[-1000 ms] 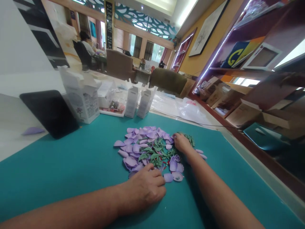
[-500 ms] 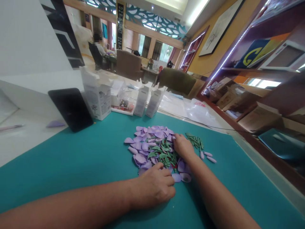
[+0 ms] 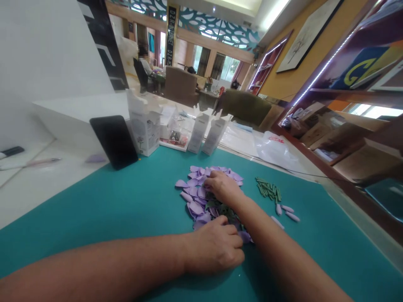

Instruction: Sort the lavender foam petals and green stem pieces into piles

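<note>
on a teal mat (image 3: 126, 201), left hand (image 3: 214, 247) and right hand (image 3: 223, 187) curled on lilac petals (image 3: 195, 207).

Yellow "G" (image 3: 357, 72) on blue placard (image 3: 371, 69)

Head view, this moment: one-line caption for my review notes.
Left hand and right hand rest on lilac petals and green leaves on a teal mat.
</note>
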Available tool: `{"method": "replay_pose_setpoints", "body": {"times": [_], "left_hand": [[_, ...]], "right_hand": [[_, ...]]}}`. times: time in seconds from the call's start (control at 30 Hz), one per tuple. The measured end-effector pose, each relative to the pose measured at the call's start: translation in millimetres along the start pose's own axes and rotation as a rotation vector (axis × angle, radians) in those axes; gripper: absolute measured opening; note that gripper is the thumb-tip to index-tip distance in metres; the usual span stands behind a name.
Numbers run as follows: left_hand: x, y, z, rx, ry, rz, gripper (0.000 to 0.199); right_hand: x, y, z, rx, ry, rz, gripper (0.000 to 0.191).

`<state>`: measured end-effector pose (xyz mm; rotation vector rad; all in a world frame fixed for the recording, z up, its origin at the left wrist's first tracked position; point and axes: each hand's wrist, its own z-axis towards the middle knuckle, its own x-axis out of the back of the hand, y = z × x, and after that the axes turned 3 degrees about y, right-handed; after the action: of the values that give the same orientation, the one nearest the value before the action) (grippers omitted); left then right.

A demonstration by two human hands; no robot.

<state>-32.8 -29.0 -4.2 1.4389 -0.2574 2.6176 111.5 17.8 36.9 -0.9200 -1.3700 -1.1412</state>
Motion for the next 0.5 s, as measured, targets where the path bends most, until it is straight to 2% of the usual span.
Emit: {"method": "replay_pose_setpoints", "body": {"times": [0.1,0.23,0.37,0.5], "left_hand": [[-1.2,0.1,-0.1,-0.003,0.007,-0.002,0.015],[-2.1,-0.2,-0.7,-0.001,0.003,-0.011,0.015],[-0.5,-0.7,-0.7,0.005,-0.002,-0.005,0.014],[0.6,1.0,-0.3,-0.006,0.01,-0.005,0.013]], "right_hand": [[5.3,-2.6,4.3,0.013,-0.047,-0.063,0.03],[4.7,-1.9,8.7,0.029,-0.046,-0.07,0.026],[-1.6,5.9,8.1,0.04,0.021,-0.014,0.018],[-1.8,14.7,1.2,-0.009,0.166,0.057,0.012]]}}
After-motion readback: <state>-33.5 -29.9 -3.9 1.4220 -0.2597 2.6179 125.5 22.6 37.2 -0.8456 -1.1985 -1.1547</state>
